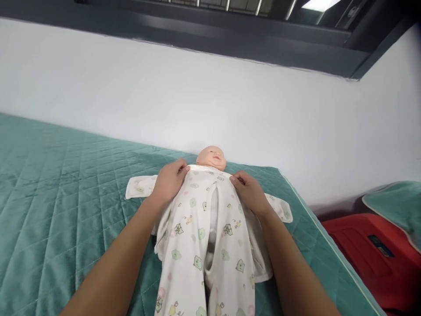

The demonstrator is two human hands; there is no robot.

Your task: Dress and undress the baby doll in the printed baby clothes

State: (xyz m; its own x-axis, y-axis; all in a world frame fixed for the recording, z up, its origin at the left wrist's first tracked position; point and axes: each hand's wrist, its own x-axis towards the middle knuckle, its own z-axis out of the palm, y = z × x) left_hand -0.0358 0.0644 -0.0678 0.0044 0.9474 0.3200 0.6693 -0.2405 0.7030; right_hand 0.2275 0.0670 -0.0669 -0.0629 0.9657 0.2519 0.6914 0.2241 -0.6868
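White baby pants (194,215) with a green and pink cartoon print lie spread over a baby doll, waistband near its chin and legs toward me. A slit runs open down their middle. Only the doll's head (211,157) shows clearly. Out to both sides stretch the sleeves of a matching baby shirt (140,186), mostly hidden under the pants. My left hand (171,179) pinches the left corner of the waistband between thumb and fingers. At the right corner, my right hand (248,188) is closed on the same waistband.
Beneath everything is a green quilted cover (66,197), meeting a white wall (164,92) behind the doll. A dark window frame (230,39) with bars runs above. Beyond the cover's right edge are a red plastic object (371,259) and a green cloth (397,206).
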